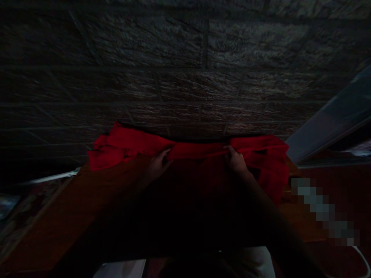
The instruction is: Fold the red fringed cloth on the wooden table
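Observation:
A red garment (199, 150) lies spread across the far side of the wooden table, close to the wall. Its middle is a narrow folded band, with bunched, sleeve-like cloth at the left end and a looser part hanging toward me at the right. My left hand (159, 164) grips the band left of centre, thumb and fingers closed at its near edge. Right of centre, my right hand (237, 161) pinches the same band between thumb and fingers. Deep shadow hides the cloth between my forearms, so its lower part cannot be made out.
Dim light covers everything. A stone-block wall (176, 87) rises right behind the wooden table (66, 216). At the right stands a pale upright panel (327, 116), with a blurred-out patch (324, 210) below it. A pale flat item (123, 269) shows at the bottom edge.

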Available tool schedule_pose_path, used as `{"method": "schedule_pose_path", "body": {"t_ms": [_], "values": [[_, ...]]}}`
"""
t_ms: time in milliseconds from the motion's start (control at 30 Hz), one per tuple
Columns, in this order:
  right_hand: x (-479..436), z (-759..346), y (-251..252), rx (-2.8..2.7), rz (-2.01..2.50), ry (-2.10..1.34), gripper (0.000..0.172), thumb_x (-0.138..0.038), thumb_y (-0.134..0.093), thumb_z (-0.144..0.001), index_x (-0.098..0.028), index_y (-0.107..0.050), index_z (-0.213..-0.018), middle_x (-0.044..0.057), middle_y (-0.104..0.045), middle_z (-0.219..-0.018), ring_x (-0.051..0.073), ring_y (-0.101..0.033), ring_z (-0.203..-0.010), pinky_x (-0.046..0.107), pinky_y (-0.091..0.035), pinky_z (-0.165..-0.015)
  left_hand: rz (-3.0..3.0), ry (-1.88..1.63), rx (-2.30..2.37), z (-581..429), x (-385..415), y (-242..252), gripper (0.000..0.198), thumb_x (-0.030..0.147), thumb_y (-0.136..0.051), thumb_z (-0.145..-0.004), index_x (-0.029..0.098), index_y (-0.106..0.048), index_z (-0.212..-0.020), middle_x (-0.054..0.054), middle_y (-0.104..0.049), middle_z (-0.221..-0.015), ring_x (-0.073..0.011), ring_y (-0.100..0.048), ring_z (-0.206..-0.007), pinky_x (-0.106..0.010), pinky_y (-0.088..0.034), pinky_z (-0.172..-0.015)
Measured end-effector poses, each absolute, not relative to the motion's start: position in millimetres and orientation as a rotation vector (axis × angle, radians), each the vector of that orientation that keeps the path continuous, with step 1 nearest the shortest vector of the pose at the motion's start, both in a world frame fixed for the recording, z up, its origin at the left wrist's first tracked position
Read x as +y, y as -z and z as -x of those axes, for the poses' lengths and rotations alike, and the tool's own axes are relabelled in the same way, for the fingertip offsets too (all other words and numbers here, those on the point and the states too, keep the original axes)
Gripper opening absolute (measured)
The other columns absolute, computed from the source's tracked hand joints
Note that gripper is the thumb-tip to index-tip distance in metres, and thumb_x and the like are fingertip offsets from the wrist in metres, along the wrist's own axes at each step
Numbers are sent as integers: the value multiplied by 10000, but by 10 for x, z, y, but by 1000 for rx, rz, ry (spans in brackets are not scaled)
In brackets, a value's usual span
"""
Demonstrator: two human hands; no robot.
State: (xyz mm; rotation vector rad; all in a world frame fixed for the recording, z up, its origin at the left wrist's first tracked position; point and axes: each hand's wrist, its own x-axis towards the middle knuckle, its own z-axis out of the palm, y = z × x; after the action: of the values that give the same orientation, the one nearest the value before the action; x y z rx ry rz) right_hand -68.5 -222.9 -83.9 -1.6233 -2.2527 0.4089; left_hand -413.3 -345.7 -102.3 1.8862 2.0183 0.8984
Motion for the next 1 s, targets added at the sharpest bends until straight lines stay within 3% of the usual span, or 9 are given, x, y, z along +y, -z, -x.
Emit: {"method": "schedule_pose_path", "body": {"t_ms": [100,200,333,567,700,1000], "values": [[-2231,682,838,-2257,1580,-406,408,-241,-484,-912,-238,-528,-1318,54,-720,-954,233,-670,-830,310,-475,-801,-2061,-810,1944,4147,-3459,986,654,403,-492,-926,166,-324,-1511,-115,-488,-1476,-254,-505,-1313,-400,-389,-1118],[-2224,710,855,-2217,1603,-385,384,-252,-479,-920,-234,-542,-1298,59,-714,-938,235,-666,-816,312,-475,-777,-2183,-679,1952,4100,-3439,961,617,259,-430,-944,170,-283,-1537,-99,-411,-1537,-235,-423,-1385,-389,-332,-1165],[-2203,740,910,-2128,1623,-342,375,-231,-419,-942,-222,-549,-1293,66,-704,-884,235,-656,-757,323,-475,-750,-2152,-565,2191,3950,-3389,955,620,123,-425,-910,213,-349,-1519,-98,-516,-1446,-238,-515,-1302,-386,-397,-1117],[-2208,744,958,-2111,1569,-328,445,-291,-445,-946,-216,-492,-1382,84,-711,-1041,254,-672,-854,356,-501,-828,-2023,-565,2390,3913,-3324,989,536,255,-501,-954,251,-428,-1485,-105,-636,-1303,-259,-647,-1101,-382,-495,-996],[-2205,754,969,-2143,1570,-289,472,-309,-469,-935,-222,-496,-1398,86,-711,-1074,257,-671,-855,362,-508,-829,-1973,-646,2351,3978,-3306,1004,492,269,-491,-957,235,-488,-1447,-90,-647,-1308,-268,-645,-1120,-406,-478,-1024],[-2206,747,961,-2123,1630,-345,400,-190,-417,-901,-206,-559,-1275,52,-689,-796,226,-625,-676,314,-468,-731,-1826,-1023,2156,4039,-3348,989,517,186,-411,-916,206,-521,-1421,-45,-654,-1307,-213,-637,-1154,-357,-445,-1082]]}}
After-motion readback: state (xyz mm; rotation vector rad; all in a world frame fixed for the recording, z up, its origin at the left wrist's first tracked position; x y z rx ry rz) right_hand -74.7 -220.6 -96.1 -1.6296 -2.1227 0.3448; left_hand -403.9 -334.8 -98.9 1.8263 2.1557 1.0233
